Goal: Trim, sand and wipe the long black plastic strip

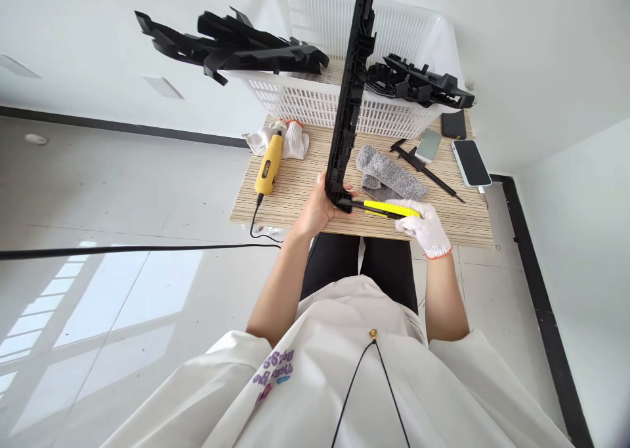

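My bare left hand (pixel 319 206) is wrapped round the lower end of a long black plastic trim piece (pixel 348 107). The piece rises from the near side of the table, past the basket and out of the top of view. In my right hand (pixel 424 226), which wears a white knitted glove, is a yellow and black utility knife (pixel 391 209). Its front end points left and reaches the bent lower end of the trim piece; whether the blade touches the plastic I cannot tell. Just beyond the knife lies a folded grey cloth (pixel 388 172).
Behind stands a white plastic basket (pixel 305 100) with black plastic parts (pixel 236 44) across its rim. On the striped table (pixel 305 228) lie a yellow corded rotary tool (pixel 269 166), a white glove (pixel 296 141), black calipers (pixel 428 169) and a phone (pixel 471 162). A cord (pixel 147 248) runs off left.
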`<state>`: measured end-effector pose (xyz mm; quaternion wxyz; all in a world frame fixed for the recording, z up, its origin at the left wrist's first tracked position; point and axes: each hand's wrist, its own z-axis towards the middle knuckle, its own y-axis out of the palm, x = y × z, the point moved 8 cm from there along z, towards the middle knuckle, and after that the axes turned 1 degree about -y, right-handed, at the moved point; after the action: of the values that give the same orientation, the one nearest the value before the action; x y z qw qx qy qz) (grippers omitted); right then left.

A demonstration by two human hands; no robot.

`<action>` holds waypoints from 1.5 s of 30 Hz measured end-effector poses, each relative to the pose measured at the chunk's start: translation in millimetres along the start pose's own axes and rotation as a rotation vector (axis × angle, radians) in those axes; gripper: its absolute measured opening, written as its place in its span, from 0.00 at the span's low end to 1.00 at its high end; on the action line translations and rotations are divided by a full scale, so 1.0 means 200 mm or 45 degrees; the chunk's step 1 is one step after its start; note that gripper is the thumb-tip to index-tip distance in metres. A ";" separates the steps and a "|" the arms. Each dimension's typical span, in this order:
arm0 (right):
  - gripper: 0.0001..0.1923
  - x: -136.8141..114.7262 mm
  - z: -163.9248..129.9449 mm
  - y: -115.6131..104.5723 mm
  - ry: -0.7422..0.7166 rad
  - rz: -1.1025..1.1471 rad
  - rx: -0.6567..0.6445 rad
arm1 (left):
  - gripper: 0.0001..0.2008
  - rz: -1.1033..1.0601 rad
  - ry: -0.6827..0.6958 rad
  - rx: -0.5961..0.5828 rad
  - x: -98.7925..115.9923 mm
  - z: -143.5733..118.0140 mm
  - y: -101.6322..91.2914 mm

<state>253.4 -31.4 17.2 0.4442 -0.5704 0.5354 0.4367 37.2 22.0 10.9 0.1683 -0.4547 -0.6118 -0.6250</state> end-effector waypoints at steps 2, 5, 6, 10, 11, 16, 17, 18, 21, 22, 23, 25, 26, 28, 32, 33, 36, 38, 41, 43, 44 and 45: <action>0.28 -0.01 0.00 -0.02 -0.024 0.011 0.074 | 0.23 -0.013 0.002 -0.003 0.00 0.00 0.00; 0.28 -0.01 0.00 0.00 -0.004 -0.016 0.025 | 0.22 -0.007 0.006 -0.011 0.01 0.00 0.01; 0.28 -0.01 0.00 0.01 -0.002 -0.019 0.019 | 0.22 -0.006 0.003 -0.006 0.01 0.00 0.01; 0.28 -0.02 0.00 -0.01 -0.041 0.031 0.062 | 0.21 -0.010 0.006 -0.011 0.01 0.00 0.01; 0.28 -0.01 0.00 0.00 -0.019 0.015 0.021 | 0.21 -0.009 0.007 -0.013 0.01 0.00 0.01; 0.28 0.00 0.02 -0.07 -0.133 0.042 0.269 | 0.20 0.033 0.003 0.040 0.00 0.00 -0.01; 0.29 -0.01 0.01 -0.11 -0.202 0.066 0.400 | 0.20 0.047 0.017 0.049 0.00 0.00 -0.01; 0.30 -0.02 0.00 -0.16 -0.267 0.066 0.517 | 0.20 0.058 0.031 0.055 0.01 0.00 -0.02; 0.32 -0.08 -0.06 -0.27 -0.417 -0.207 0.734 | 0.20 0.059 0.046 0.058 0.01 0.01 -0.03; 0.32 -0.12 -0.08 -0.30 -0.443 -0.403 0.765 | 0.21 0.045 0.041 0.056 0.00 0.01 -0.04; 0.32 -0.15 -0.09 -0.34 -0.456 -0.633 0.783 | 0.21 0.026 0.032 0.055 0.00 0.02 -0.04; 0.30 -0.22 -0.11 -0.41 -0.446 -1.106 0.789 | 0.20 -0.016 0.008 0.061 0.00 0.02 -0.05; 0.29 -0.24 -0.11 -0.43 -0.427 -1.307 0.772 | 0.19 -0.035 -0.003 0.067 0.01 0.02 -0.05; 0.28 -0.26 -0.09 -0.47 -0.382 -1.620 0.691 | 0.17 -0.065 -0.012 0.075 0.01 0.01 -0.05; 0.27 -0.27 0.02 -0.41 -0.340 -1.923 0.477 | 0.16 -0.084 0.025 0.038 0.03 0.00 -0.03; 0.27 -0.27 0.05 -0.38 -0.335 -1.962 0.441 | 0.16 -0.083 0.032 0.028 0.03 0.00 -0.03; 0.31 -0.26 0.14 -0.29 -0.295 -2.089 0.347 | 0.18 -0.077 0.021 0.031 0.02 0.01 -0.03; 0.35 -0.25 0.19 -0.23 -0.266 -2.180 0.254 | 0.19 -0.078 0.004 0.040 0.02 0.01 -0.04; 0.40 -0.27 0.22 -0.17 -0.199 -2.274 0.103 | 0.20 -0.083 -0.008 0.013 0.02 0.00 -0.02; 0.45 -0.29 0.23 -0.18 -0.066 -2.254 -0.080 | 0.19 -0.077 -0.013 -0.012 0.02 0.00 -0.01; 0.48 -0.31 0.23 -0.18 0.007 -2.199 -0.202 | 0.19 -0.071 -0.019 -0.020 0.02 0.00 0.00; 0.53 -0.33 0.24 -0.19 0.071 -2.118 -0.318 | 0.19 -0.065 -0.023 -0.020 0.02 0.00 0.00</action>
<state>287.7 30.5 71.5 0.5414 -0.8346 -0.1010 0.0087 34.9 22.7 14.3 0.1431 -0.4458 -0.6198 -0.6298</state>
